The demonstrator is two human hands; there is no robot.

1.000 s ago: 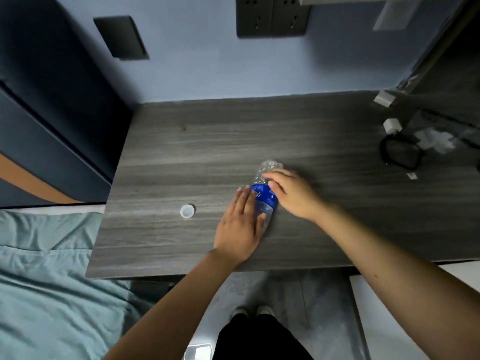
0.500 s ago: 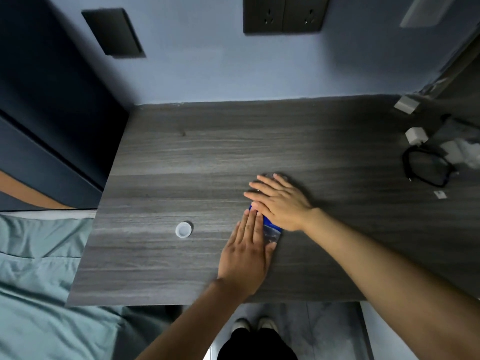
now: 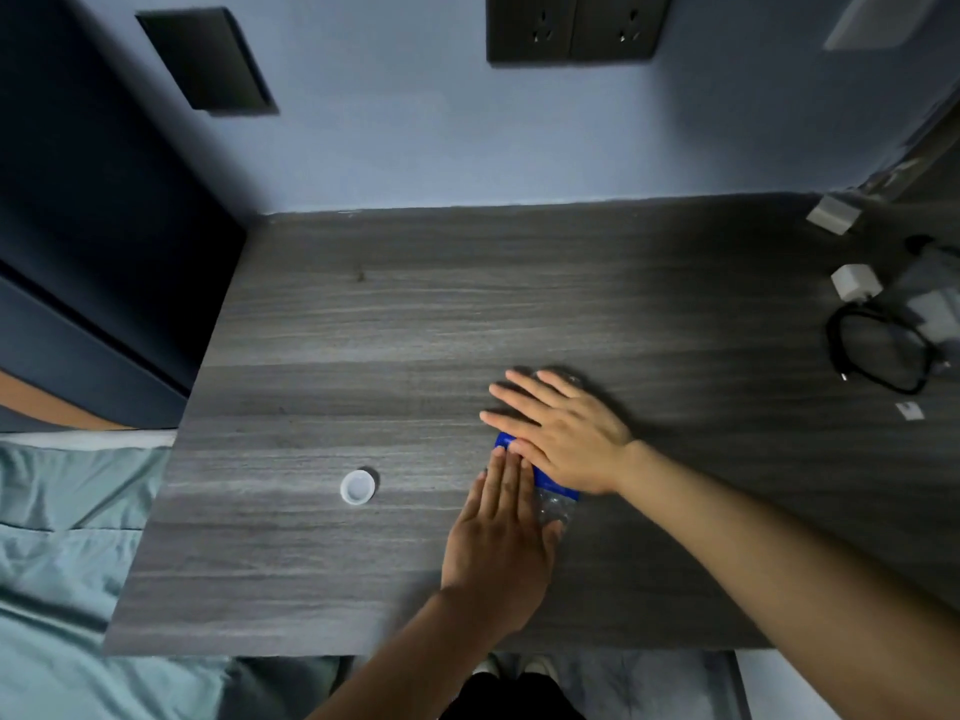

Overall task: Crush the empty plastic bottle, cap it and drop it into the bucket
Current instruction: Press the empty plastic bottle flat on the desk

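A clear plastic bottle [image 3: 557,504] with a blue label lies on its side on the grey wood desk [image 3: 363,324], mostly hidden under both palms. My right hand [image 3: 566,433] lies flat over the bottle's far part, fingers straight and pointing left. My left hand [image 3: 501,543] lies flat on the near part, fingers pointing away from me and touching the right hand. Neither hand curls around the bottle. The white cap [image 3: 357,487] rests open side up on the desk, well left of my hands. No bucket is in view.
A coiled black cable [image 3: 878,356], white chargers [image 3: 854,283] and small white items sit at the desk's right end. A dark cabinet [image 3: 78,226] stands to the left, a bed with teal bedding [image 3: 62,563] at lower left. Wall sockets [image 3: 576,26] are above.
My right hand went from fingers curled on the bottle to a flat palm over it. The left hand stayed flat on the near part. The bottle shows less under both palms.
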